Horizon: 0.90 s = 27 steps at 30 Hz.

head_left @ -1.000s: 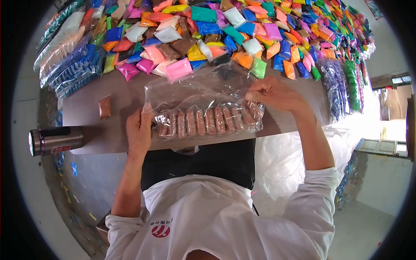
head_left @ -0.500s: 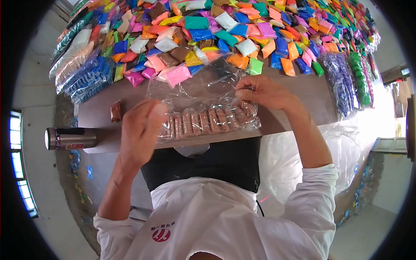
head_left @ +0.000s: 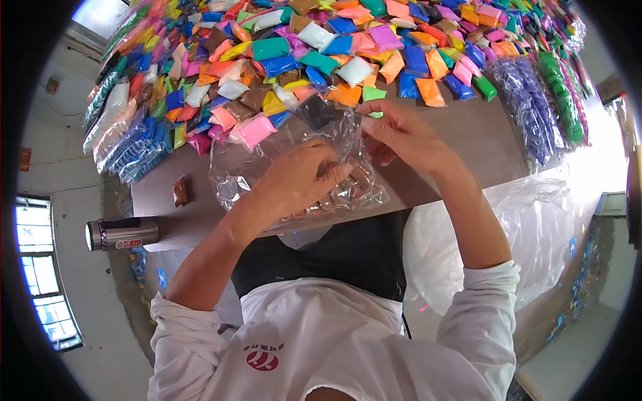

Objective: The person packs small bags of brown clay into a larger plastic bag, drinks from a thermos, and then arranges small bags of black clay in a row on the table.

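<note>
A clear plastic bag (head_left: 231,160) lies in front of me near the table's front edge, with a row of brown packets (head_left: 361,177) inside it. My left hand (head_left: 297,175) lies over the middle of the bag and hides many of the packets. Its thumb is stretched out, apart from the curled fingers. At the bag's right end, my right hand (head_left: 406,139) has its fingers closed on the bag's plastic edge. One loose brown packet (head_left: 180,190) rests on the table to the left.
A large heap of colourful small packets (head_left: 314,63) covers the back of the table (head_left: 461,134). Bagged blue packets (head_left: 144,150) stand at the left, bagged purple ones (head_left: 528,107) at the right. A steel flask (head_left: 127,232) lies at the left edge. Clear plastic sheeting (head_left: 481,234) hangs at the right.
My left hand has moved right, from the bag's left end to over its middle. The packet row, fully visible before, is now partly covered. My right hand stays near the bag's right end.
</note>
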Tool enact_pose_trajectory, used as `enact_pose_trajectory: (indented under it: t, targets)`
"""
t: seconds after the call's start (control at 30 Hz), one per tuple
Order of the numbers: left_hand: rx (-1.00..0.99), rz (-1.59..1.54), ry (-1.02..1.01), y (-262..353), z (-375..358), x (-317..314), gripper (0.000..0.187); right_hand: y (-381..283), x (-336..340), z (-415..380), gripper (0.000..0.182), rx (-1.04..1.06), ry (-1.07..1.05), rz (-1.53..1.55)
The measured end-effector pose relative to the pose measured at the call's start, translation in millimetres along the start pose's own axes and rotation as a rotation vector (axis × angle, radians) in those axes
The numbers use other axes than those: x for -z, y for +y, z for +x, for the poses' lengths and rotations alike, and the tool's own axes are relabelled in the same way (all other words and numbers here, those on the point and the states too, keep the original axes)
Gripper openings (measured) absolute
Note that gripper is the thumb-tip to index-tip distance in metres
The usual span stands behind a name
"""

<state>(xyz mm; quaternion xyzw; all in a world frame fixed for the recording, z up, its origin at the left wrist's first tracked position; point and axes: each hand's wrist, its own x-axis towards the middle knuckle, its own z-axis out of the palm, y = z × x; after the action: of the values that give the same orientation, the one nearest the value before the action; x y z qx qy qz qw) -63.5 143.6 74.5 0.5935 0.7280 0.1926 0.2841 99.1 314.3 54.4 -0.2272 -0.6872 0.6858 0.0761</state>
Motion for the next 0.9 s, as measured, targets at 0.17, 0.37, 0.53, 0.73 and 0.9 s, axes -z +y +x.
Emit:
enact_pose_trajectory:
  t: [0.17, 0.37, 0.53, 0.73, 0.9]
  targets:
    - [-0.019, 0.024, 0.042, 1, 13, -4, 0.036, 2, -11, 9, 0.035, -0.014, 0.231, 0.022]
    - [-0.044, 0.02, 0.014, -6, 26, -12, 0.034, 13, -11, 23, 0.034, -0.059, 0.072, 0.057]
    - [0.095, -0.182, -0.08, -5, 33, -10, 0.035, 11, -3, 24, 0.034, -0.14, 0.022, 0.075]
    - [0.231, -0.389, -0.196, 8, 34, -4, 0.033, 31, 20, 10, 0.036, -0.204, -0.176, 0.297]
    - [0.238, -0.379, -0.249, 1, 35, -7, 0.034, 42, 20, 11, 0.04, -0.103, -0.264, 0.11]
